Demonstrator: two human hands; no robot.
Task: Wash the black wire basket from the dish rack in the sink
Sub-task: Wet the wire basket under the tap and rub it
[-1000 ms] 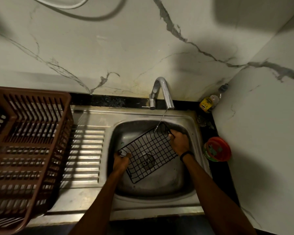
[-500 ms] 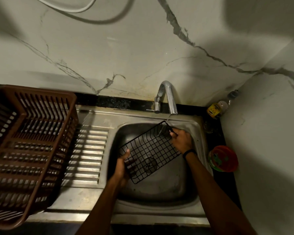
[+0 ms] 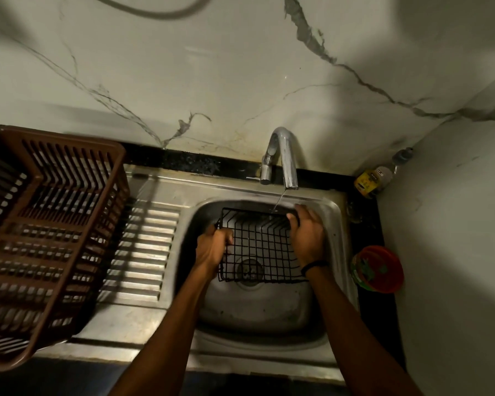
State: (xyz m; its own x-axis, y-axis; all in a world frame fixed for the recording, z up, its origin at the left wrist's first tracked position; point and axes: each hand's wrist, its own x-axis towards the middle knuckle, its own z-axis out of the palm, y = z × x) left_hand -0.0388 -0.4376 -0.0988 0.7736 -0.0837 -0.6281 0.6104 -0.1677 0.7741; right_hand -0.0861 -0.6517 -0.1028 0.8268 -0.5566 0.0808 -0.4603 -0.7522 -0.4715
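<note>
The black wire basket (image 3: 259, 247) is held over the steel sink (image 3: 257, 310), squared up under the tap (image 3: 283, 158). A thin stream of water falls from the spout onto its far rim. My left hand (image 3: 213, 248) grips the basket's left side with fingers curled around the wires. My right hand (image 3: 307, 237) holds the right side, thumb over the far corner. The drain shows through the mesh below.
A brown plastic dish rack (image 3: 46, 232) stands on the ribbed steel drainboard (image 3: 143, 250) at the left. A yellow-labelled bottle (image 3: 375, 180) lies in the back right corner. A red-lidded tub (image 3: 379, 268) sits right of the sink by the side wall.
The basket has turned from a diagonal tilt to square with the sink. My left hand has closed on its left side, and my right hand shifted along the right edge.
</note>
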